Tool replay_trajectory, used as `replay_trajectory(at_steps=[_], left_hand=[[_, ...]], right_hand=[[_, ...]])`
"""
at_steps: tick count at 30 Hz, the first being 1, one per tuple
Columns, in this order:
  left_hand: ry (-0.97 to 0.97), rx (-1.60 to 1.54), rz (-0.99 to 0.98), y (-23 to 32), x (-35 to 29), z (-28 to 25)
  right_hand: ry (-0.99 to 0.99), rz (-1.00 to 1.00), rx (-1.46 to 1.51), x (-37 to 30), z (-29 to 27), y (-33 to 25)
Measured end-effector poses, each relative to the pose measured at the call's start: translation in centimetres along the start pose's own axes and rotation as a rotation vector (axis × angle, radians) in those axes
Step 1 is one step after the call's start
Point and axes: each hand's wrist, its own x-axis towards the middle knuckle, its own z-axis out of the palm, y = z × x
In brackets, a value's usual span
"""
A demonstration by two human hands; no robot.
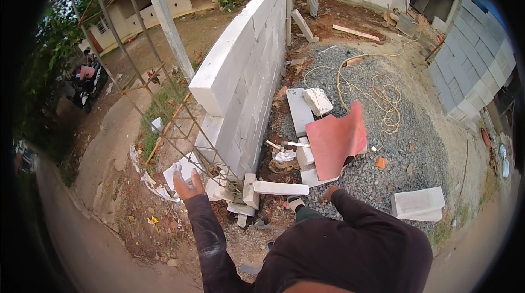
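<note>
Grip at left (187, 185) outstretched, spread beside rebar cage (162, 65), right grip (330, 193) lowered near red sheet (334, 142), cannot tell if closed

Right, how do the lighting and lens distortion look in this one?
Head view: daylight, the white block wall brighter on top than on its right face; head view: fisheye rim black, the block stack appearing to lean near it; head view: the left hand's spread fingers distinguishable, the right hand showing little detail.
</note>
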Motion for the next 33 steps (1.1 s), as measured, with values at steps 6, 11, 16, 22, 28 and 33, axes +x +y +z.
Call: replay_trajectory(at_steps=[6,11,16,22,28,33], left_hand=[[-0.012,0.108,0.075,-2.4,3.0,5.1],[-0.108,-0.061,-0.049,-0.7,2.3,6.7],[-0.065,0.063,-0.102,-0.2,2.1,8.7],[-0.016,0.085,-0.212,-1.5,2.2,11.4],[0.168,-0.243,-0.283,-3.2,3.3,12.7],[0.087,0.020,-0.459,-1.2,3.2,13.7]], right_hand=[[0.292,0.423,0.535,1.5,8.7,1.9],[0.023,0.549,0.965,-5.8,5.4,2.5],[0.147,0.385,0.860,-0.5,8.7,7.1],[0.309,0.105,0.266,6.9,5.3,12.8],[0.362,0.080,-0.051,1.9,-8.3,13.1],[0.443,0.085,0.245,4.2,-4.3,15.9]])
